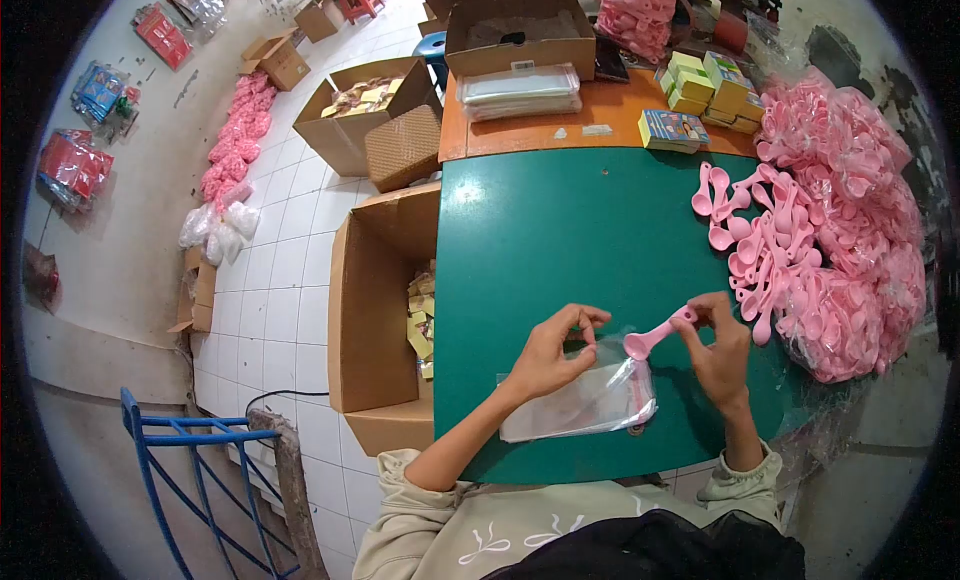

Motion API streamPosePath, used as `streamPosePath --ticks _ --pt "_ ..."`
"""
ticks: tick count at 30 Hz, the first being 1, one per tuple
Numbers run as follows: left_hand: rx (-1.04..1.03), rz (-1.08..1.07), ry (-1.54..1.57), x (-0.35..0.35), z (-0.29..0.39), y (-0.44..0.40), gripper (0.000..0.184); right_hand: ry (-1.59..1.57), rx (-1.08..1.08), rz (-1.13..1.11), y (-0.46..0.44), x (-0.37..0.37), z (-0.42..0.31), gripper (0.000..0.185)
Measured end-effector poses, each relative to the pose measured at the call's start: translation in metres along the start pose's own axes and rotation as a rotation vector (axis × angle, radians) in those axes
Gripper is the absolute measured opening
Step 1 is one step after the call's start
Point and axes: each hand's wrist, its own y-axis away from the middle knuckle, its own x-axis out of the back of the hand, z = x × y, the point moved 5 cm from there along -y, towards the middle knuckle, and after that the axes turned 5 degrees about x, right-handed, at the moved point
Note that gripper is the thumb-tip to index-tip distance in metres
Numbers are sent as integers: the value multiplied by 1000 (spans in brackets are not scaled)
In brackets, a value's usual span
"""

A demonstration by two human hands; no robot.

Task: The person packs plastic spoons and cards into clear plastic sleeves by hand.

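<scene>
A pink spoon (655,338) is pinched at its handle end by my right hand (718,352). Its bowl points left, over the upper edge of a stack of clear plastic bags (580,405) on the green table. My left hand (558,352) is over the upper left of the stack, thumb and forefinger curled toward each other near the lifted plastic of a bag; whether they grip it is hard to see. Loose pink spoons (770,230) are piled at the right, beside large clear bags full of pink spoons (840,310).
An open cardboard box (375,280) with small yellow packs stands left of the green table (570,230). Small boxes (672,130), stacked plastic sleeves (520,90) and a carton (520,50) are on the orange table behind. A blue metal rack (200,438) is at lower left.
</scene>
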Motion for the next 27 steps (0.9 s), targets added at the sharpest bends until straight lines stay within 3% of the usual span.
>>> streamPosePath --ticks 2,5,8,14,23,27 --pt "-116 50 -10 3 0 0 12 96 67 -36 0 -4 0 18" --pt "171 -37 267 4 -16 0 14 113 104 7 0 0 -2 16" --pt "227 -60 301 1 -17 1 20 -121 -98 190 4 4 8 15" --pt "312 -57 298 2 -12 3 39 -230 -139 181 1 -2 4 16" --pt "351 -16 235 3 -10 5 36 -171 -95 136 2 -10 -7 15" --pt "330 -8 237 6 -8 5 36 -209 -80 235 2 -7 -12 15"
